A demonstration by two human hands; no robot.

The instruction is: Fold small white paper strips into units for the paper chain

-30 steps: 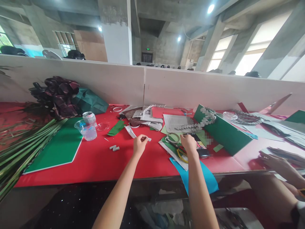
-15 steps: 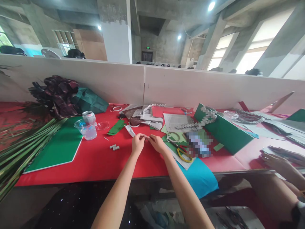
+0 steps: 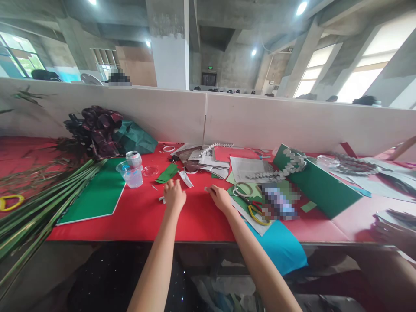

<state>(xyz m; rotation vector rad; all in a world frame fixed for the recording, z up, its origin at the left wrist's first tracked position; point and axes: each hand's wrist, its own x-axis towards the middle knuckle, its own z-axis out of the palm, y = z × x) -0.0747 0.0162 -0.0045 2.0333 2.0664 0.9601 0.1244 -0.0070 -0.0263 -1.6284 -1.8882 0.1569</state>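
My left hand (image 3: 174, 196) is over the red tabletop, its fingers bent down and slightly apart, the tips partly hidden. Just beside it, partly covered, lie small folded paper pieces (image 3: 162, 199). A little to the right, my right hand (image 3: 220, 197) is closed in a pinch on a small whitish piece of folded paper (image 3: 207, 189). Beyond and between the hands lies a white paper strip (image 3: 185, 178). Close to the right hand are yellow-handled pliers (image 3: 259, 214) and a roll of tape (image 3: 243, 189).
Clear plastic cup (image 3: 132, 177) and a can (image 3: 134, 159) stand left, beside a green board (image 3: 94, 195) and long green leaves (image 3: 42, 212). Chains of folded paper (image 3: 294, 162) rest by an upright green board (image 3: 320, 186). Blue paper (image 3: 282, 247) overhangs the front edge. Another person's hand (image 3: 386, 229) is far right.
My hands, which were together, have come apart. The left hand has moved left to the small paper pieces; the right keeps its pinch. The view has turned slightly left.
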